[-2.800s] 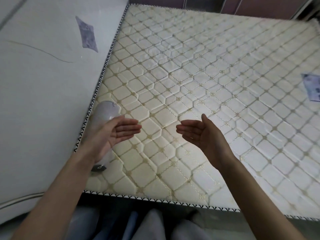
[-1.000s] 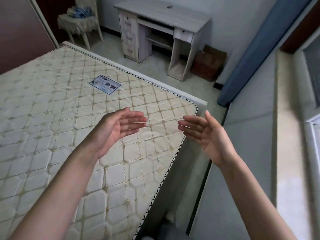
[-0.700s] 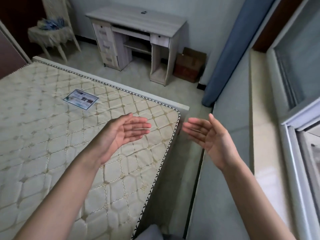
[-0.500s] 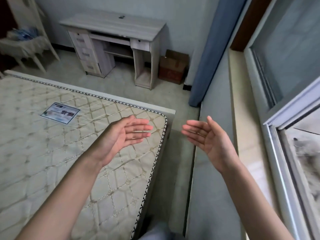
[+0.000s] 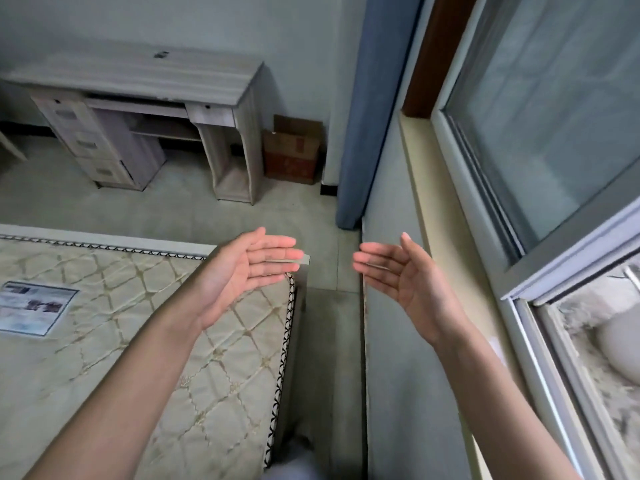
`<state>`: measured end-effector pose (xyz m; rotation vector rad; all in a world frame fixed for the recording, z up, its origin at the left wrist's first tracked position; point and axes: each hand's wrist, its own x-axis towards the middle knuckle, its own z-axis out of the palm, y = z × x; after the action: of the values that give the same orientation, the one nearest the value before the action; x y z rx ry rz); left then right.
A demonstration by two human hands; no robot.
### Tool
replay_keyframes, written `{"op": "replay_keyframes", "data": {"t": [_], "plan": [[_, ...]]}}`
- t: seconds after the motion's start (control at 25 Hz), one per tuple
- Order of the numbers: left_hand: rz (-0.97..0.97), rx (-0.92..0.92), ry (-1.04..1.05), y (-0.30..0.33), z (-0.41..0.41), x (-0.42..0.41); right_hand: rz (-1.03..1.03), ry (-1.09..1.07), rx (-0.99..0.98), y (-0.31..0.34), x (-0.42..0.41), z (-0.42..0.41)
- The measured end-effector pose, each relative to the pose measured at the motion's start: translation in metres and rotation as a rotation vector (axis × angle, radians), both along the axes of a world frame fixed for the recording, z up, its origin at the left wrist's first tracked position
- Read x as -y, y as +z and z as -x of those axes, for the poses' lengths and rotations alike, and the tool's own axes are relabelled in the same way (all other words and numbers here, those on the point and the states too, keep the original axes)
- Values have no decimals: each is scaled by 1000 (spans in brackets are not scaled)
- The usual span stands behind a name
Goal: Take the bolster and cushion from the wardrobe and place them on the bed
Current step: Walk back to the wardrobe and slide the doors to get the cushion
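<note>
In the head view the left hand (image 5: pixel 242 271) and right hand (image 5: pixel 408 275) hover flat-palmed and empty past the corner of the cream quilted bare mattress (image 5: pixel 221 368); no wardrobe, bolster or cushion shows, so the person should find the wardrobe first.

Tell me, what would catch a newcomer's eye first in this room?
Two bare, empty hands held out mid-frame, palms facing each other: the left hand over the corner of the quilted mattress, the right hand nearer the window. Beyond them a pale desk stands against the far wall, with a cardboard box and a blue curtain to its right.
</note>
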<state>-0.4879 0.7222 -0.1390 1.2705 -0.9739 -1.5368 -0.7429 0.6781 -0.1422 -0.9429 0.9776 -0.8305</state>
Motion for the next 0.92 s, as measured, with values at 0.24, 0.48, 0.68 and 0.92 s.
{"op": "replay_keyframes", "data": {"t": [0.24, 0.48, 0.68, 0.92], "plan": [[10, 58, -32, 0, -30, 111, -3, -20, 20, -1, 103, -25], [-10, 28, -40, -18, -41, 216, -27, -10, 11, -16, 206, -30], [-15, 52, -9, -21, -36, 312, -20, -11, 34, -19, 307, -32], [-32, 6, 19, -7, -40, 402, -24, 23, 38, -3, 405, -40]]}}
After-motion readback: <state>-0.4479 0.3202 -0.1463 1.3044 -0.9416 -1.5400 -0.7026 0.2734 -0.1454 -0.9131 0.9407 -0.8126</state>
